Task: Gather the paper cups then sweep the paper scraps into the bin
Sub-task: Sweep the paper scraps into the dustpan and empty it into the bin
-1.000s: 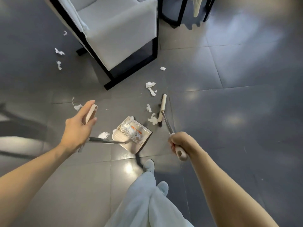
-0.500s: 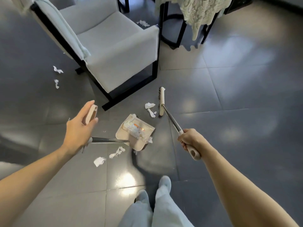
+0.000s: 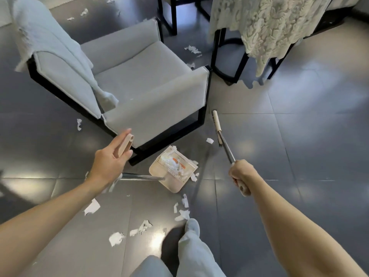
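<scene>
While left hand (image 3: 111, 162) fingers clamp one dustpan (image 3: 174, 185), right hand (image 3: 240, 175) fingers clamp one broom (image 3: 217, 126), one armchair (image 3: 139, 80) behind.

A single wide-angle view from the person's head, tilted forward and steeply down onto the tiled floor (image 3: 299, 136). The armchair (image 3: 139, 86) fills the upper left; the left hand (image 3: 111, 158) and right hand (image 3: 240, 176) sit below the armchair, nearer the lens — the draped table (image 3: 269, 23) right of it, farthest.

A home living room: upholstered armchair (image 3: 139, 80), lace-draped table (image 3: 267, 27).
</scene>
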Action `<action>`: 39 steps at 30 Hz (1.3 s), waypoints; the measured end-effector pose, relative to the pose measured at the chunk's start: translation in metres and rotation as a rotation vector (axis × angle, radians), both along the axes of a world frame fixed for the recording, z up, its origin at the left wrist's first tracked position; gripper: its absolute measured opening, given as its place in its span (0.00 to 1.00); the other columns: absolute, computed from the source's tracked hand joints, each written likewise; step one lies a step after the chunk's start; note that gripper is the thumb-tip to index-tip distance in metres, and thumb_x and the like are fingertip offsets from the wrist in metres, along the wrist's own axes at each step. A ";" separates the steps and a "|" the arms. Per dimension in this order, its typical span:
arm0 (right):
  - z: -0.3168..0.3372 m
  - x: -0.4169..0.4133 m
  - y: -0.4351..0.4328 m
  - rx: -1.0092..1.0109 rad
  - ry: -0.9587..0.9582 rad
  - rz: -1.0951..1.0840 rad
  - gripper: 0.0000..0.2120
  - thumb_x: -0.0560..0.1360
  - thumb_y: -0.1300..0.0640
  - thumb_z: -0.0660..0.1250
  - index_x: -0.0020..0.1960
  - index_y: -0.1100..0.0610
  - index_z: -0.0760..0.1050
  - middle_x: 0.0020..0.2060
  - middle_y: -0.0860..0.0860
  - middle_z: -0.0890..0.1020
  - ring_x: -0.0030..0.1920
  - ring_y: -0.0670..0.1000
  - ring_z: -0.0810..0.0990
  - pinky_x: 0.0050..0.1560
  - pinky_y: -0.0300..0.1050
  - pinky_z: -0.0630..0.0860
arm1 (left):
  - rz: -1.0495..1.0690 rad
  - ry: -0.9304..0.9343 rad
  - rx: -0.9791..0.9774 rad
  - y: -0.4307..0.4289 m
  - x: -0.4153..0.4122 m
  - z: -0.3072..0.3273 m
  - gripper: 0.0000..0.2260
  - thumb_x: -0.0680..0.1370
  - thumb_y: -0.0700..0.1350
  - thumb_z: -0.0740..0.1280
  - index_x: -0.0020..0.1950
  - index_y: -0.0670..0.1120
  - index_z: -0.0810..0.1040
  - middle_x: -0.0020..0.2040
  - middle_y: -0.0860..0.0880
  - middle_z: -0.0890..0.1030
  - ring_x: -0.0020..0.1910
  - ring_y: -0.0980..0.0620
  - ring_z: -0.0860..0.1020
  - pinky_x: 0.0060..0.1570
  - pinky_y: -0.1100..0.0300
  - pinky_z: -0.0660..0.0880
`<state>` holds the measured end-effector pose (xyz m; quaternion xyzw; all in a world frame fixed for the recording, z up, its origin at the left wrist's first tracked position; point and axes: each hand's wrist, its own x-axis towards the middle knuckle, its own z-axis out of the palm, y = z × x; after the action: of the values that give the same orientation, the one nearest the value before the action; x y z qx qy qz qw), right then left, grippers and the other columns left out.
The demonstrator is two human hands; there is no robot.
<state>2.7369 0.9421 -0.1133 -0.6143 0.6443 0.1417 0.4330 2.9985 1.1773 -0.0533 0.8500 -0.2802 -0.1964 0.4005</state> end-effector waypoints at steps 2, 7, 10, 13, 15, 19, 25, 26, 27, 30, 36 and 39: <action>-0.009 0.016 -0.024 0.043 0.028 0.011 0.12 0.72 0.67 0.55 0.38 0.67 0.77 0.28 0.59 0.76 0.20 0.53 0.69 0.21 0.37 0.65 | 0.007 -0.007 0.016 -0.014 0.010 -0.005 0.30 0.76 0.40 0.69 0.61 0.76 0.69 0.46 0.75 0.77 0.34 0.65 0.75 0.45 0.72 0.72; -0.029 0.045 -0.050 0.200 -0.049 0.001 0.11 0.75 0.66 0.61 0.34 0.60 0.70 0.30 0.55 0.74 0.27 0.52 0.70 0.28 0.38 0.67 | 0.025 0.020 0.015 -0.026 0.024 -0.010 0.28 0.76 0.39 0.68 0.64 0.72 0.70 0.53 0.72 0.78 0.44 0.58 0.79 0.53 0.50 0.76; -0.032 0.055 -0.045 0.291 -0.064 -0.008 0.10 0.75 0.67 0.62 0.37 0.59 0.67 0.30 0.54 0.71 0.28 0.49 0.69 0.20 0.35 0.68 | -0.027 0.007 0.033 -0.027 0.038 -0.010 0.29 0.76 0.40 0.68 0.62 0.75 0.70 0.51 0.75 0.77 0.52 0.59 0.74 0.51 0.59 0.74; -0.033 0.057 -0.020 0.360 0.046 0.078 0.10 0.75 0.66 0.55 0.37 0.61 0.68 0.30 0.55 0.72 0.31 0.51 0.70 0.28 0.38 0.68 | -0.075 0.016 0.039 -0.021 0.050 -0.010 0.30 0.76 0.40 0.69 0.59 0.77 0.69 0.51 0.72 0.77 0.54 0.63 0.72 0.50 0.69 0.70; -0.031 0.053 0.006 0.344 0.100 0.127 0.10 0.75 0.65 0.54 0.40 0.63 0.72 0.31 0.56 0.74 0.31 0.52 0.70 0.32 0.42 0.67 | -0.095 0.029 0.045 -0.009 0.056 -0.012 0.30 0.76 0.39 0.69 0.59 0.77 0.70 0.48 0.74 0.78 0.54 0.67 0.73 0.52 0.69 0.70; -0.017 0.041 0.082 0.273 0.162 0.210 0.12 0.71 0.63 0.55 0.44 0.63 0.77 0.34 0.58 0.79 0.32 0.56 0.74 0.34 0.42 0.72 | -0.162 0.032 0.067 0.032 0.075 -0.013 0.30 0.76 0.40 0.69 0.57 0.79 0.69 0.45 0.78 0.76 0.45 0.70 0.77 0.51 0.68 0.72; -0.014 0.040 0.234 0.155 0.249 0.309 0.13 0.76 0.63 0.55 0.56 0.59 0.74 0.39 0.52 0.80 0.33 0.51 0.75 0.30 0.37 0.70 | -0.291 0.069 0.030 0.115 0.113 -0.015 0.28 0.76 0.41 0.69 0.59 0.77 0.70 0.47 0.75 0.77 0.39 0.71 0.77 0.48 0.64 0.71; -0.012 0.041 0.257 0.152 0.249 0.309 0.12 0.76 0.62 0.55 0.57 0.56 0.72 0.41 0.52 0.79 0.35 0.51 0.75 0.31 0.37 0.69 | -0.304 0.072 0.029 0.129 0.118 -0.014 0.28 0.77 0.41 0.69 0.59 0.76 0.71 0.47 0.75 0.77 0.38 0.69 0.77 0.47 0.62 0.73; -0.010 0.043 0.277 0.153 0.252 0.311 0.14 0.76 0.62 0.56 0.60 0.56 0.71 0.44 0.52 0.79 0.38 0.51 0.75 0.32 0.38 0.68 | -0.312 0.075 0.025 0.143 0.123 -0.014 0.27 0.77 0.41 0.68 0.60 0.76 0.71 0.47 0.75 0.77 0.36 0.67 0.76 0.47 0.61 0.74; -0.004 0.047 0.340 0.179 0.247 0.256 0.16 0.76 0.61 0.58 0.63 0.56 0.71 0.38 0.49 0.76 0.34 0.49 0.75 0.27 0.38 0.66 | -0.312 0.084 0.017 0.184 0.137 -0.011 0.28 0.77 0.40 0.68 0.61 0.73 0.71 0.50 0.72 0.78 0.34 0.66 0.75 0.52 0.56 0.74; 0.004 0.058 0.449 0.224 0.143 0.138 0.12 0.73 0.59 0.60 0.57 0.53 0.71 0.33 0.49 0.76 0.30 0.49 0.75 0.30 0.37 0.70 | -0.345 0.044 0.070 0.269 0.160 -0.009 0.27 0.77 0.42 0.67 0.63 0.74 0.70 0.47 0.53 0.81 0.29 0.60 0.73 0.45 0.51 0.77; 0.007 0.065 0.495 0.300 0.013 -0.042 0.11 0.72 0.62 0.61 0.53 0.55 0.74 0.29 0.51 0.74 0.28 0.51 0.73 0.33 0.42 0.72 | -0.352 0.011 0.099 0.317 0.167 -0.007 0.27 0.77 0.43 0.67 0.63 0.74 0.69 0.46 0.60 0.80 0.28 0.58 0.73 0.39 0.56 0.75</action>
<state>2.8015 1.4374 -0.1066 -0.5280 0.6314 0.2312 0.5187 3.1656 1.4941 -0.0603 0.8055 -0.4124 -0.2819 0.3189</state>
